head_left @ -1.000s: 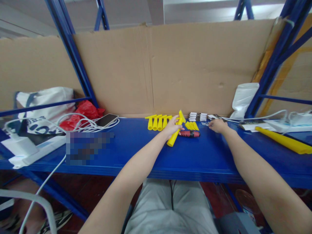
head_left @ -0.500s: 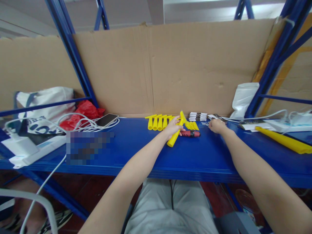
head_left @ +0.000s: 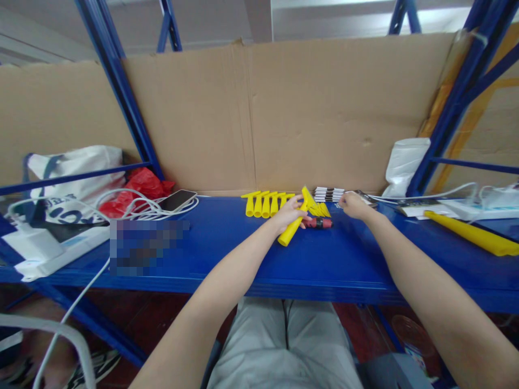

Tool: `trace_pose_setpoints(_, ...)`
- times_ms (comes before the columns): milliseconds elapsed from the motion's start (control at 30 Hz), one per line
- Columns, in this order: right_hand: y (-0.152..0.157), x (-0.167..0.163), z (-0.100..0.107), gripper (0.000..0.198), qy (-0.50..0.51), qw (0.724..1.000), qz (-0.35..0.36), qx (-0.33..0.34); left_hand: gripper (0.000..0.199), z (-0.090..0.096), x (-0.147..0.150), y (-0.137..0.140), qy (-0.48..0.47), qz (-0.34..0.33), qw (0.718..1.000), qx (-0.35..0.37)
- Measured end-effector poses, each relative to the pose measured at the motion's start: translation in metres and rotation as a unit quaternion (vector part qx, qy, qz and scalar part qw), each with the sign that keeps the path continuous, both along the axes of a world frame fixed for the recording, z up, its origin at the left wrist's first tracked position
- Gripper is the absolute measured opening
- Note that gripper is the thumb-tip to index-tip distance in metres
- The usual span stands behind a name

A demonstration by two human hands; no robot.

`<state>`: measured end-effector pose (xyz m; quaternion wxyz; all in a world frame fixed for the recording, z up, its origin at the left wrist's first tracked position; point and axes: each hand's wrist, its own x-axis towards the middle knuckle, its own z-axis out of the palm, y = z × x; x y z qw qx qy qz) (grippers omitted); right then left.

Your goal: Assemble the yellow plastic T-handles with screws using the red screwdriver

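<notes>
My left hand (head_left: 288,212) is closed round a yellow scraper (head_left: 290,232) with a tubular handle, tilted, its wide head up and right. Under and beside that hand lies a red and black cordless screwdriver (head_left: 320,223). My right hand (head_left: 353,206) hovers over the small pale parts, fingers pinched together; what they hold, if anything, is too small to make out. Between the hands sit several flat yellow pieces (head_left: 323,209). Behind them are stacked white and black strips (head_left: 329,194). A row of similar yellow scrapers (head_left: 265,206) lies left of my left hand.
A cardboard panel (head_left: 251,119) closes off the back of the blue table (head_left: 227,259). White cables, a phone (head_left: 178,200), a red plastic bag (head_left: 148,183) and a cloth bag (head_left: 81,173) lie left. Rightward are a yellow tube (head_left: 472,233) and a power strip (head_left: 482,208).
My right hand has moved a little left and toward the scraper, away from the dark packet. My left hand still holds the scraper, nearly in place.
</notes>
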<state>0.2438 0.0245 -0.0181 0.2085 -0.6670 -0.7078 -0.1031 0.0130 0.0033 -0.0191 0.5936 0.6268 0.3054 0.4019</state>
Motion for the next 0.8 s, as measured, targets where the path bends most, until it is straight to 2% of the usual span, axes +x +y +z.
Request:
trace_pose_setpoints(167, -0.006, -0.028, 0.013, 0.014, 0.080, 0.990, 0.100, 0.057, 0.070, -0.001, -0.001, 0.001, 0.008, -0.040, 0.999, 0.004)
trace_pose_setpoints(400, -0.008, -0.049, 0.014, 0.008, 0.124, 0.966, 0.217, 0.069, 0.068, 0.003, -0.001, -0.008, 0.015, -0.064, 0.998, 0.006)
trace_pose_setpoints(500, -0.007, -0.050, 0.013, 0.006, 0.123, 0.962, 0.228, 0.079, 0.068, 0.003, -0.001, -0.009, 0.021, -0.066, 0.998, 0.008)
trace_pose_setpoints(800, -0.016, -0.054, 0.020, 0.008, 0.126, 0.968, 0.215, 0.043, 0.070, 0.006, -0.002, -0.013, 0.038, -0.071, 0.997, 0.014)
